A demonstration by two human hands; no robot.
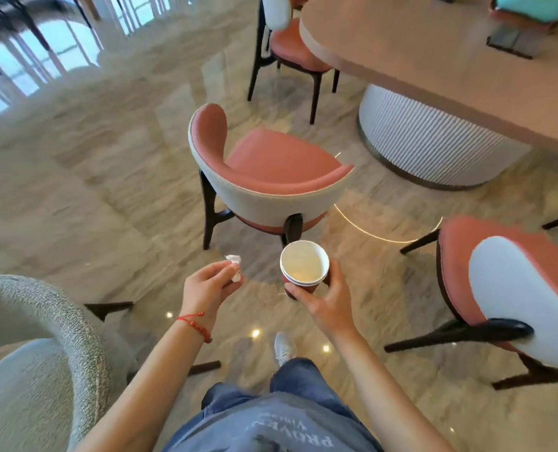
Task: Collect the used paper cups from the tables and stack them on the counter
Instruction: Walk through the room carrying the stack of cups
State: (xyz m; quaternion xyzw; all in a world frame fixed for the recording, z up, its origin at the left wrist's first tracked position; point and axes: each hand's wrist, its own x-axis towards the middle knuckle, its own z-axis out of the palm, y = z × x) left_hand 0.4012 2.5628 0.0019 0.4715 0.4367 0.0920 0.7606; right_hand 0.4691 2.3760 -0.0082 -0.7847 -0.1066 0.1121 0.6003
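My right hand (328, 296) grips a small stack of nested paper cups (304, 265), red outside and white inside, held upright at waist height above the floor. The top cup looks empty. My left hand (209, 287), with a red string bracelet at the wrist, pinches a crumpled white scrap of paper (234, 265) between fingertips, just left of the cups. Both hands hover in front of me, apart from each other.
A pink and white chair (264, 177) stands straight ahead, another chair (512, 288) at the right. A long beige table (434, 63) on a ribbed white base fills the upper right. A grey boucle armchair (36, 347) is at lower left. Polished marble floor lies to the left.
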